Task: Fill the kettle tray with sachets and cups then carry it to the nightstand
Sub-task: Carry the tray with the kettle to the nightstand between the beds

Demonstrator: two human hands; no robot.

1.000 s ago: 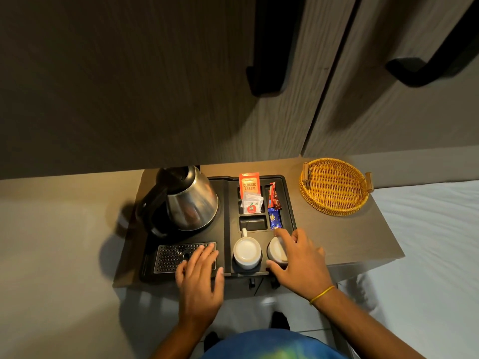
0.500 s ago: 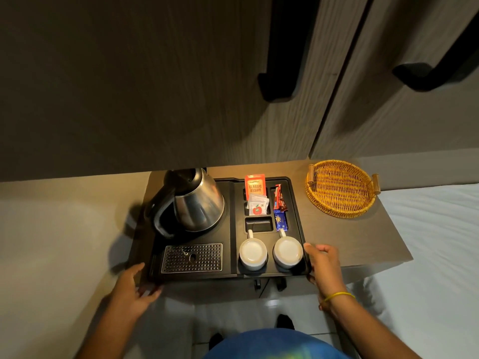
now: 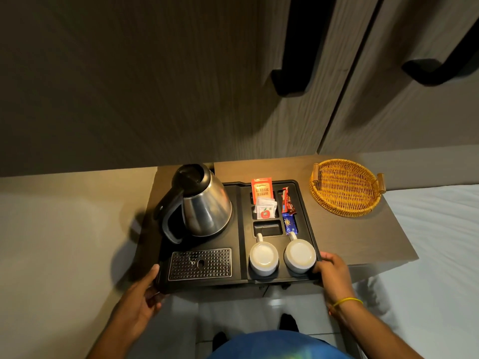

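The black kettle tray (image 3: 239, 255) sits on a brown table (image 3: 357, 237). On its left stands a steel kettle (image 3: 204, 206) above a perforated drip grate (image 3: 200, 264). Its right half holds an orange tea sachet (image 3: 262, 190), a white sachet (image 3: 265, 209), red and blue stick sachets (image 3: 288, 211), and two upside-down white cups (image 3: 263, 257) (image 3: 299, 255). My left hand (image 3: 141, 301) grips the tray's front left corner. My right hand (image 3: 330, 270) grips its front right corner.
A woven wicker basket (image 3: 346, 186) rests on the table's right end. Wooden cupboard doors with black handles (image 3: 293, 71) rise behind. A white bed (image 3: 440, 255) lies to the right, a pale wall to the left, and floor below the table's front edge.
Both hands left the tray's top, where they touched the grate and a cup, and moved outward to grip its two front corners. The view shifted slightly.
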